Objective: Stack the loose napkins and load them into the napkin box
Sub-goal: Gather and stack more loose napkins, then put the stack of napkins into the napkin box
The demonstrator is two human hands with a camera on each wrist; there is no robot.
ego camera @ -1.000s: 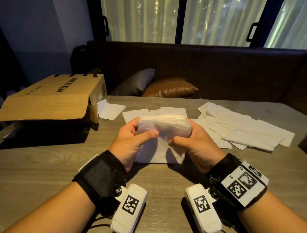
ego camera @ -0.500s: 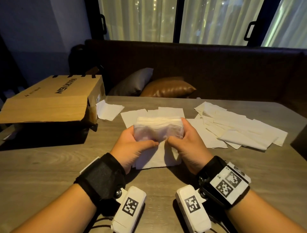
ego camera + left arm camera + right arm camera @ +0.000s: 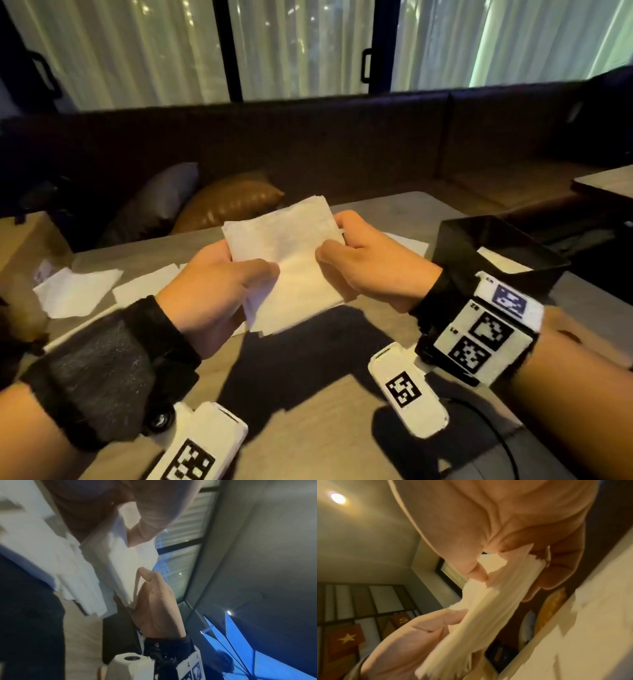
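Observation:
Both hands hold a thick stack of white napkins (image 3: 284, 260) above the wooden table (image 3: 308, 428), tilted with its broad face toward me. My left hand (image 3: 239, 274) grips the stack's near left corner, thumb on top. My right hand (image 3: 337, 236) pinches its right edge between thumb and fingers. The black napkin box (image 3: 455, 240) stands open on the table just right of my right hand, with a white napkin (image 3: 496, 262) inside. In the right wrist view the stack's layered edge (image 3: 488, 608) runs between both hands. The left wrist view shows the stack (image 3: 120, 563) from below.
Loose napkins (image 3: 75, 291) lie on the table to the left, more under the stack. A cardboard box (image 3: 24, 240) sits at the left edge. Cushions (image 3: 233, 202) lie on the dark bench behind the table. Another table (image 3: 606, 181) stands far right.
The stack, earlier squared on its edge on a loose napkin, is now lifted and tilted flat between the hands. The view has swung right, bringing the black box in.

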